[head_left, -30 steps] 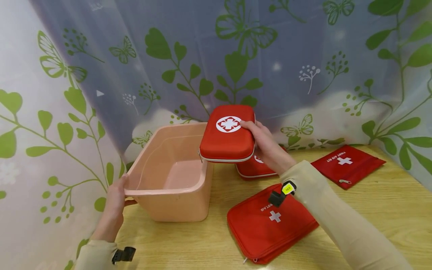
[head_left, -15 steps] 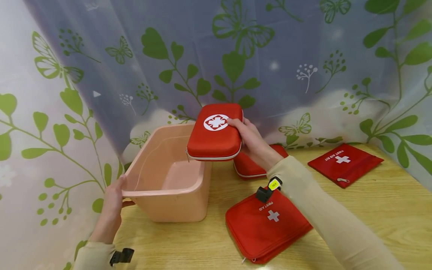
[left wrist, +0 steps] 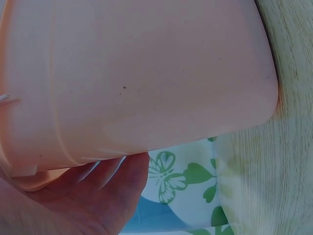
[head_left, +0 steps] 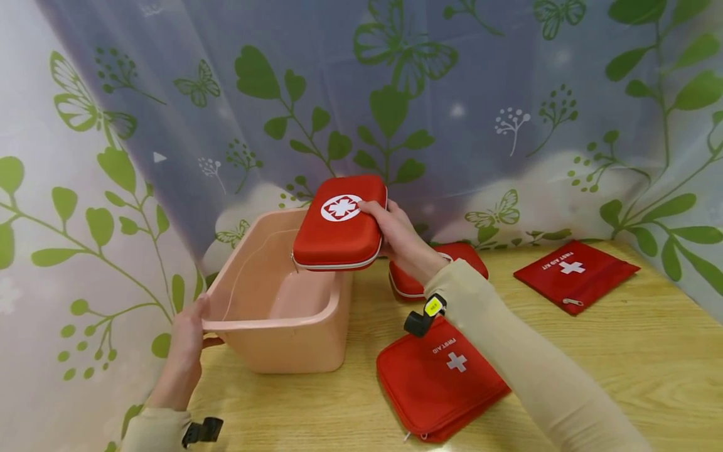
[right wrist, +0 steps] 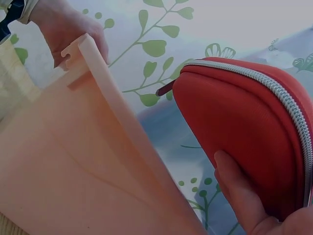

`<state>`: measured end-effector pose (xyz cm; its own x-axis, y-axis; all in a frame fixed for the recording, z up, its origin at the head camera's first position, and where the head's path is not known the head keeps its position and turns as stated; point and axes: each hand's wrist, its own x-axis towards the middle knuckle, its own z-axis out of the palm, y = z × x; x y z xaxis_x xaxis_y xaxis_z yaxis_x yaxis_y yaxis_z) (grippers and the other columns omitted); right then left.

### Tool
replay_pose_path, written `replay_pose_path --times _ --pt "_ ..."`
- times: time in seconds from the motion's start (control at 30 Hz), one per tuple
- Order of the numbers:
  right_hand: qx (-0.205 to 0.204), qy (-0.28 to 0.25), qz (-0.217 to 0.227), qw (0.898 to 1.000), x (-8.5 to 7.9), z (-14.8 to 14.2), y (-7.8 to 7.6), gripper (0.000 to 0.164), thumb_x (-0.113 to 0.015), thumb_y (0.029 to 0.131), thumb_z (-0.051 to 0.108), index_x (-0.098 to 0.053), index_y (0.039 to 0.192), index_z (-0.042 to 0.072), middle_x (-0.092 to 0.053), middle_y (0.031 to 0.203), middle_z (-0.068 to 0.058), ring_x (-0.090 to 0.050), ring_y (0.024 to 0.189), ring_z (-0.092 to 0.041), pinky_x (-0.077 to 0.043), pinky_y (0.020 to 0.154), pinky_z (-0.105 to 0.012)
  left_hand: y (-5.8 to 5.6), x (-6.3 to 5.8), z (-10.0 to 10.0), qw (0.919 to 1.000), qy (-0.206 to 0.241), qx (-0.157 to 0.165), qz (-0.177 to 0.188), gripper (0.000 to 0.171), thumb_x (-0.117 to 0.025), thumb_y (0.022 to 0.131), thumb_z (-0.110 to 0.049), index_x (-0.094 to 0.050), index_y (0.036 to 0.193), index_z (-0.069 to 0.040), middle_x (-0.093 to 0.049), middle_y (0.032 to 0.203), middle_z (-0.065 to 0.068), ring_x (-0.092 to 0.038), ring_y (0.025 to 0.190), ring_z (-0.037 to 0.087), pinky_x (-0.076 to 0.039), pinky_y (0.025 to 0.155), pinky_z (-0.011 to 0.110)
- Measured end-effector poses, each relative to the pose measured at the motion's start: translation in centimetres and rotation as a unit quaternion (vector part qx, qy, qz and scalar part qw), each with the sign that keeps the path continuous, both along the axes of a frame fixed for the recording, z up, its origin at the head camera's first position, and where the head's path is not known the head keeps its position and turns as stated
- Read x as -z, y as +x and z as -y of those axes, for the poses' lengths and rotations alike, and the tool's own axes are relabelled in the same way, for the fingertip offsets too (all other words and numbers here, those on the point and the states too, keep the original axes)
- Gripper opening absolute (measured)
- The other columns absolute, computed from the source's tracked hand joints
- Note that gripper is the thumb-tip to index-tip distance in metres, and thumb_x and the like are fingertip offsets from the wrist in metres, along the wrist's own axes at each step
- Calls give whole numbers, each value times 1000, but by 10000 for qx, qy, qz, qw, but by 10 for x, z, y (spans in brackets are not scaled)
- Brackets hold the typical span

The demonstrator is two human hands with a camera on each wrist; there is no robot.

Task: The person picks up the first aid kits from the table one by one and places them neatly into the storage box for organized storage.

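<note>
My right hand (head_left: pixel 398 235) grips a red hard-shell first aid case (head_left: pixel 339 235) by its right side, thumb on top near the white cross emblem. The case hangs over the right rim of a pink plastic bin (head_left: pixel 305 342), tilted slightly. In the right wrist view the case (right wrist: pixel 234 112) shows its grey zipper, with fingers (right wrist: pixel 234 188) against its underside. My left hand (head_left: pixel 186 339) holds the bin's left rim; in the left wrist view its fingers (left wrist: pixel 122 188) curl under that edge against the outer wall.
A second red case (head_left: pixel 463 254) lies behind my right wrist, partly hidden. Nearer me is a soft red first aid pouch (head_left: pixel 435 389), partly under the right forearm. A flat red pouch (head_left: pixel 576 276) rests at the right on the wooden table (head_left: pixel 621 358). A patterned curtain (head_left: pixel 452 144) hangs behind.
My right hand has carried the red case leftward, from beside the bin to over its right rim. The left hand keeps its hold on the bin.
</note>
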<state>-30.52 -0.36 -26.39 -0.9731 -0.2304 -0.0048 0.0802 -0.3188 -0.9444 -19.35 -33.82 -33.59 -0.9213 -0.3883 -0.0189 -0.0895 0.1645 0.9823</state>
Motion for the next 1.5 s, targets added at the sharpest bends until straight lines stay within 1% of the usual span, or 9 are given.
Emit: replay_pose_path --times 0.23,0.43,0.67,0.9,1.13,1.23,1.3,1.4,1.5 --pt "-10 76 34 10000 2 7 -2 56 -62 94 32 -37 141 13 -63 121 -12 -70 87 -20 -58 70 -34 0 0 -2 9999 32 -117 -24 62 -37 103 -43 -42 139 7 -60 91 -7 -61 73 3 -55 59 30" --pt "-67 328 -21 9994 1 15 -2 59 -63 93 33 -36 142 13 -64 118 -12 -71 82 -20 -58 67 -34 0 1 -2 9998 29 -184 -68 62 -38 103 -44 -44 138 7 -60 87 -10 -61 71 3 -55 58 29" --pt "-285 573 -176 9978 -4 27 -3 61 -63 93 34 -34 142 12 -66 114 -12 -71 79 -20 -58 63 -35 0 2 -2 9996 51 -242 -98 62 -37 103 -43 -44 140 6 -60 87 -11 -62 70 2 -54 57 29" --pt "-452 787 -314 9954 -8 41 -2 57 -62 93 31 -35 139 10 -69 106 -13 -71 71 -21 -58 56 -36 0 1 -3 9997 9 -229 -101 62 -36 104 -43 -43 141 6 -60 87 -10 -62 70 3 -54 57 29" --pt "-571 1216 -456 9899 -9 57 0 57 -62 93 28 -32 138 9 -68 107 -15 -71 69 -23 -58 59 -39 0 2 -2 9998 78 -166 -120 63 -35 104 -42 -39 145 6 -61 85 -12 -62 69 3 -54 56 29" --pt "-513 1361 -558 9878 -10 65 2 58 -63 92 26 -33 138 7 -59 117 -11 -71 71 -24 -58 59 -39 0 2 -2 9998 75 -158 -98 63 -35 104 -42 -40 144 6 -61 85 -12 -61 70 3 -54 57 29" --pt "-516 1481 -630 9856 -10 70 3 60 -64 93 25 -31 140 7 -56 117 -12 -71 71 -25 -58 59 -40 0 2 -2 9998 86 -156 -85 62 -35 104 -42 -40 142 7 -61 83 -12 -61 69 3 -54 57 29" --pt "-530 1783 -806 9792 -9 76 6 63 -64 94 24 -29 144 8 -58 113 -11 -71 71 -25 -58 57 -40 -1 3 -2 9998 101 -151 -101 62 -35 104 -42 -41 140 8 -61 82 -13 -62 69 4 -54 57 29" --pt "-589 2042 -918 9728 -7 83 7 66 -63 94 25 -26 147 8 -64 102 -13 -71 69 -25 -58 57 -39 -2 3 -2 9997 91 -178 -138 62 -36 104 -43 -43 138 9 -62 80 -13 -62 68 4 -54 56 29"
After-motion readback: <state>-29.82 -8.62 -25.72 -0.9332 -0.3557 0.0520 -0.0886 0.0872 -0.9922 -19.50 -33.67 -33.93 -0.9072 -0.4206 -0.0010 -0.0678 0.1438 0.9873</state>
